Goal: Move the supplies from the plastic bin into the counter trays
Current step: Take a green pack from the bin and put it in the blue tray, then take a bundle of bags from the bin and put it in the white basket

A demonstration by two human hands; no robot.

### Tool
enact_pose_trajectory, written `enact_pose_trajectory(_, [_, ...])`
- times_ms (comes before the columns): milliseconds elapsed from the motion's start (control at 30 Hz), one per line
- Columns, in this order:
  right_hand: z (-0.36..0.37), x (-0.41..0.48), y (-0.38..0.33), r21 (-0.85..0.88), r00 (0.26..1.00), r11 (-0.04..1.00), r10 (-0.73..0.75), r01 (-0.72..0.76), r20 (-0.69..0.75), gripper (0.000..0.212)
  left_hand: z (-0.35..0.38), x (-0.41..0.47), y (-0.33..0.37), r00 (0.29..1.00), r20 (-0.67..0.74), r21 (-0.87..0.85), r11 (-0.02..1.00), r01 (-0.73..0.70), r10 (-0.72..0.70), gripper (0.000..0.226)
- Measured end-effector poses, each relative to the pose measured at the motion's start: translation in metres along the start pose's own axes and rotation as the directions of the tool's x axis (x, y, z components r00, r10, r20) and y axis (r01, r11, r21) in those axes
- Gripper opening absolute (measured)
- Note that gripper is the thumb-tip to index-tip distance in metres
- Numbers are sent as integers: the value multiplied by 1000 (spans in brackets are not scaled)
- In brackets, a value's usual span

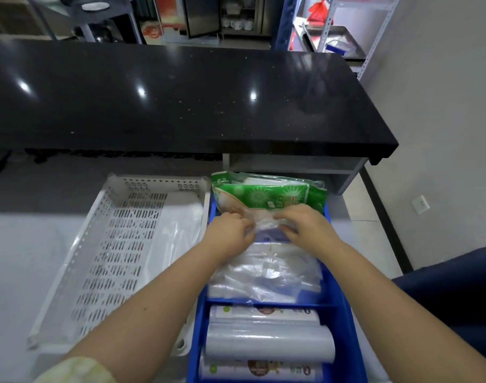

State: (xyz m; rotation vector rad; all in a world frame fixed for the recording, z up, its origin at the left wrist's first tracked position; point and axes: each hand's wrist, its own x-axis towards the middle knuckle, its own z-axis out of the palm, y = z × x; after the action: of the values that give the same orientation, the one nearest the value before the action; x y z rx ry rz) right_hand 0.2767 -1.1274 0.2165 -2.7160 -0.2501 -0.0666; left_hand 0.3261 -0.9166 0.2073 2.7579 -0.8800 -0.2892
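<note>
A blue plastic bin stands at the lower right, split by a divider. Its far part holds a stack of clear plastic bags and a green printed packet leaning at the back. Three rolls of plastic film lie in its near part. My left hand and my right hand both pinch a thin clear bag just in front of the green packet. To the left lies a white perforated tray with clear bags along its right side.
A raised black counter top runs across behind the tray and bin. The tray rests on a pale grey work surface. Metal shelving stands at the far right, and something dark blue sits at the right edge.
</note>
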Motion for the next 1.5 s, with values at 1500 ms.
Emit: enact_pose_trajectory(1500, [226, -56, -697, 177, 395, 440, -886, 880, 243, 37, -61, -679, -261, 132, -466, -259, 277, 926, -875, 37])
